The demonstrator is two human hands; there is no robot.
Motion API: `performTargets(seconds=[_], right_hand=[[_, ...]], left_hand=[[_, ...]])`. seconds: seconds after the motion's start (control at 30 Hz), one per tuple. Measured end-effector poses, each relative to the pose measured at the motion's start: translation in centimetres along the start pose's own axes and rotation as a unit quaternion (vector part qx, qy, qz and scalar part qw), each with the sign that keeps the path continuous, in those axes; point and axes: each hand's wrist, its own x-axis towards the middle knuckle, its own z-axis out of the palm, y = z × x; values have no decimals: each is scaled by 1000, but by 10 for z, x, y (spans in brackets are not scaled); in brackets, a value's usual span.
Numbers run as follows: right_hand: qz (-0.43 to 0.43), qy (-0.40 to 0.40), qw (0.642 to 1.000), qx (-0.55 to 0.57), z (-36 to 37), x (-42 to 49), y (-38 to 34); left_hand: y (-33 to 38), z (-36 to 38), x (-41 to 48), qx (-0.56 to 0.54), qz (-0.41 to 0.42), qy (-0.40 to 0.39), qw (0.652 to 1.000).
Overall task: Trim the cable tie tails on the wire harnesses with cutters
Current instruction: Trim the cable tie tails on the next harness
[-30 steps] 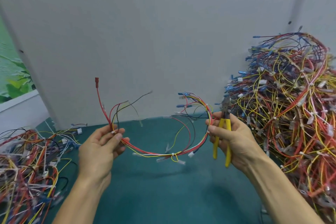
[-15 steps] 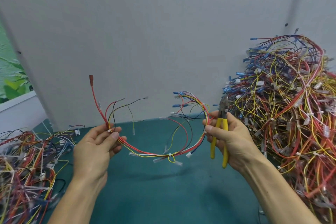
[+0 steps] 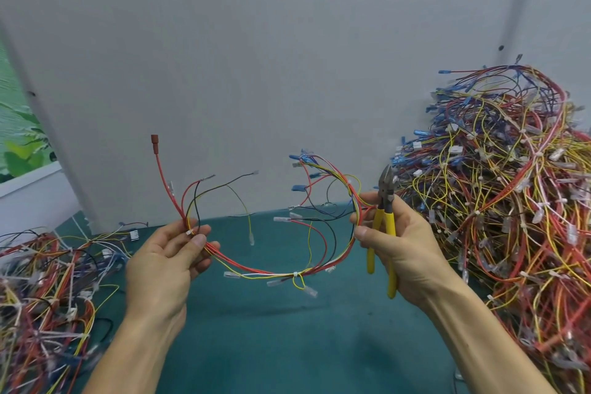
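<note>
A single wire harness (image 3: pixel 287 273) is held up in a sagging loop above the middle of the table (image 3: pixel 287 345), stretched between both hands. One end is pinched by the left hand (image 3: pixel 166 253) between thumb and curled fingers, just at a small white cable tie (image 3: pixel 189 232). The other end is gripped by the right hand (image 3: pixel 403 243), which is also wrapped round the yellow handles of the cutters (image 3: pixel 385 211), jaws pointing up and nearly together. A second white tie (image 3: pixel 295 274) is seen at the lowest point of the loop (whether a tail remains on it cannot be told).

The step in hand is judged to be inspection and presenting of the harness, no cut being under way. For the next move the wires would need to be released from the right hand, so that the cutters can be turned down and opened flush against a tie tail without a wire being nipped.

Free room is offered by the bare green strip at the table's near middle. The right side is taken by a tall heap of harnesses (image 3: pixel 511 201), the left edge by a lower pile (image 3: pixel 41 281), and the far edge is closed by a grey wall panel (image 3: pixel 256 73).
</note>
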Motion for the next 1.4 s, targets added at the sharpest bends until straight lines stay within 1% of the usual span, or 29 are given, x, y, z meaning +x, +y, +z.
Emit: performTargets(seconds=[0.27,0.47,0.83,1.03,1.23,1.4], right_hand=[[-15,2,1000,0,4,-1,-4],[-27,15,1000,-3,6,-1,-7],[-13,13,999,-31,13,-3,-7],[-21,0,999,-48,17,-5,-4],[-38,-17,994,-98,22,-9,-4],[-68,-27,985,-153,27,-12,-6]], left_hand=[[1,2,0,0,-15,7,1000],[0,7,-4,-4,-45,5,999],[0,12,-9,24,-60,-11,998],[1,19,-14,24,-60,-35,997],[5,23,-16,-12,-54,-28,998],[6,26,-19,-13,-47,-18,999]])
